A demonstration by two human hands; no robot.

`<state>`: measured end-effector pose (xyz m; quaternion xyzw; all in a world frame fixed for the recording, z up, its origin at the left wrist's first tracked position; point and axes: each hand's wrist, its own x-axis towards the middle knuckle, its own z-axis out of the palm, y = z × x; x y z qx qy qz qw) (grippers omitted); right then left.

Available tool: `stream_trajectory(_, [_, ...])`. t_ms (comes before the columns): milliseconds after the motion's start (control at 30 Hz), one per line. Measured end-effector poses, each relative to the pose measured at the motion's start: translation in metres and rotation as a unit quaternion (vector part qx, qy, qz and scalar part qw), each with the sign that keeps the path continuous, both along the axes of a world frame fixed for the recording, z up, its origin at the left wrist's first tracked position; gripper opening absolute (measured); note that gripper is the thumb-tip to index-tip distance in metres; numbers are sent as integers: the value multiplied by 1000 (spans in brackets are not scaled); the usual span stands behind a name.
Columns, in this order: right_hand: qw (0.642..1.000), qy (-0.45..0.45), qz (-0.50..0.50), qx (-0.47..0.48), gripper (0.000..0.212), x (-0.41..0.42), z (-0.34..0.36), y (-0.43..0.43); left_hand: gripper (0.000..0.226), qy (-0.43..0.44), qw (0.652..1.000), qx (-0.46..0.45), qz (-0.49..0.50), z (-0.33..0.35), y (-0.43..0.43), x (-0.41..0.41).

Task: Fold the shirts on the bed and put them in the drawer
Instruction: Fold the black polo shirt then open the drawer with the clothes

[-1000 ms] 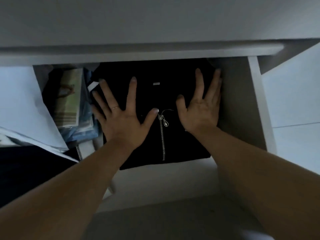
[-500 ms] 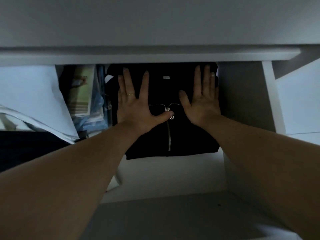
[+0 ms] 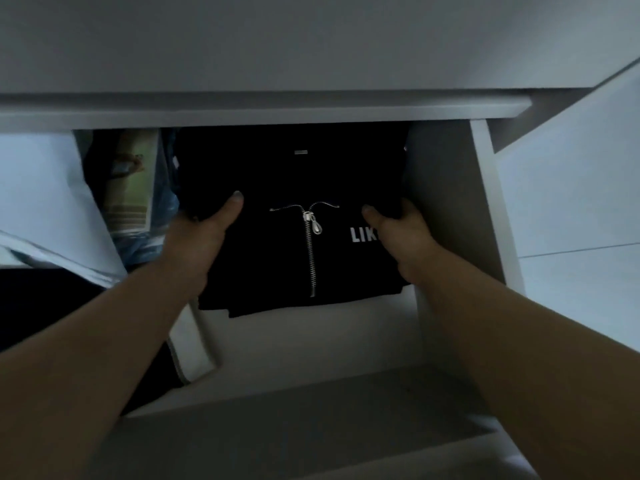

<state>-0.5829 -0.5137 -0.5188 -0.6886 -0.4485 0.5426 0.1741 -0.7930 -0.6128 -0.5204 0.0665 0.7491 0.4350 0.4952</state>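
Note:
A folded black shirt (image 3: pixel 277 181) with a silver zip and white letters lies inside the open white drawer (image 3: pixel 450 202). My left hand (image 3: pixel 204 230) grips the shirt's left edge, thumb on top and fingers hidden beneath the fabric. My right hand (image 3: pixel 398 230) grips the right edge the same way, thumb on top beside the white letters. The shirt's far end reaches under the cabinet top.
Folded clothes and a green printed package (image 3: pixel 131 188) fill the drawer's left part. The white cabinet top (image 3: pixel 263 109) overhangs the drawer's back. The drawer's front panel (image 3: pixel 311 410) lies near me. A white sheet (image 3: pixel 38 195) sits at left.
Both hands were pressing flat on top of the shirt with fingers spread. Now they have slid to its sides and curled under the edges, thumbs on top.

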Motion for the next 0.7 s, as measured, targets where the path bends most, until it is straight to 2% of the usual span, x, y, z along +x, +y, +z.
stream_trajectory(67, [999,-22,14,40,53,-9,-3,-3,70,22,999,3,-29,-5,8,-1])
stream_trajectory(167, [993,-71,67,63,62,-20,-14,-11,72,63,998,-17,3,-11,13,-5])
stream_trajectory(267, [993,-99,64,28,79,-16,-21,-7,71,113,993,-21,-4,-16,10,-4])
stream_trajectory(333, [997,-72,19,-15,92,-9,-20,0,72,151,988,-15,-21,-19,8,0])
stream_trajectory(367, [999,-42,7,-32,90,-6,-20,3,75,157,987,-10,-26,-19,8,1])
stream_trajectory(467, [998,26,36,-32,61,-5,-16,7,90,153,988,-5,-36,-22,11,4])
stream_trajectory(533, [999,31,29,-1,60,-7,-12,11,92,153,987,2,-40,-22,13,9])
stream_trajectory(567, [999,1,33,22,65,-7,-11,14,92,153,987,9,-48,-22,14,12])
stream_trajectory(633, [989,-121,64,64,74,-11,-6,19,94,166,984,21,-64,-20,19,21])
stream_trajectory(700, [962,-217,94,136,78,-19,3,10,112,215,975,2,-53,-15,18,28])
